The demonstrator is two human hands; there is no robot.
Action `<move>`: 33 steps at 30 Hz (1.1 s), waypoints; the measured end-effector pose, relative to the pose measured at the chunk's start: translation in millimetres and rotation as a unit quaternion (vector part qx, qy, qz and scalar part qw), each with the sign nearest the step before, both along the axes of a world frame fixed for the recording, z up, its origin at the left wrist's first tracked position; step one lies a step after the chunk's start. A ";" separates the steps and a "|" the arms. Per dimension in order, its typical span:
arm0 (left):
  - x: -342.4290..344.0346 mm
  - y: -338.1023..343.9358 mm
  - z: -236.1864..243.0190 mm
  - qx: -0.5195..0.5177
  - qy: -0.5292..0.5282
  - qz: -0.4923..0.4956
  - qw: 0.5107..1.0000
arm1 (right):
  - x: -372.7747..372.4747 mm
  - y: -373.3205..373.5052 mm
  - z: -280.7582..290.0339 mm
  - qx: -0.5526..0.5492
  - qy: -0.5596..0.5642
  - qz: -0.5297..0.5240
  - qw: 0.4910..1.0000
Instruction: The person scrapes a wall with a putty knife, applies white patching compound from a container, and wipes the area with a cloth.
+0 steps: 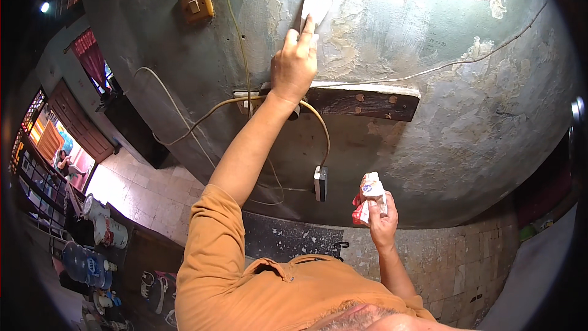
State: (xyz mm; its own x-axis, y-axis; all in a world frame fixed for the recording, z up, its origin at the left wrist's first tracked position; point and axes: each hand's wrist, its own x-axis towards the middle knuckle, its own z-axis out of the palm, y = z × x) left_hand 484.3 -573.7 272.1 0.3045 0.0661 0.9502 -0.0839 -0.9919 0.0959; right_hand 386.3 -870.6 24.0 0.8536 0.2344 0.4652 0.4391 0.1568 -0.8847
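Note:
My left hand (294,67) is raised to the wall, closed round a putty knife (318,7) with its forefinger stretched along the blade. The blade's wide end lies against the grey wall (367,30), where rough patches of pale filler show around it. Lower and to the right, in front of my body, my right hand (383,224) grips a crumpled white and red packet (372,191). What is inside the packet cannot be seen.
A dark wooden shelf (367,103) juts from the wall below the knife. Loose cables hang near a wooden-framed switch (196,5) and a hanging socket block (321,184). At lower left stand paint buckets (110,233) and a water bottle (86,265). A person (68,162) sits by the far doorway.

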 end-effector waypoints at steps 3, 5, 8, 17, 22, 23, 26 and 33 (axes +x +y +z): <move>2.5 -1.7 18.4 0.006 -0.009 0.007 1.000 | -4.5 3.8 6.3 0.018 0.036 0.007 0.999; 3.6 -5.2 29.3 0.006 -0.010 0.000 1.000 | -3.4 3.0 1.6 0.011 0.032 0.006 0.999; 6.2 -6.1 41.2 0.011 -0.015 -0.002 1.000 | -4.6 3.2 2.9 0.007 0.034 0.010 0.999; 13.8 -10.5 71.0 0.024 -0.041 -0.006 0.999 | -8.9 3.0 10.3 0.019 0.036 0.015 0.999; 12.0 -10.6 74.9 0.021 -0.056 -0.003 0.998 | -7.0 1.3 0.7 0.008 0.042 0.001 0.999; 7.2 -9.8 68.7 0.012 -0.071 -0.021 0.997 | -6.3 0.9 -1.5 0.003 0.025 -0.008 1.000; -7.4 5.5 37.8 0.040 -0.094 -0.032 0.994 | -9.3 1.0 -2.8 0.010 0.019 -0.010 1.000; -17.9 16.4 -11.3 0.028 0.028 -0.016 0.999 | -6.9 -0.4 -9.5 0.014 0.052 0.001 0.999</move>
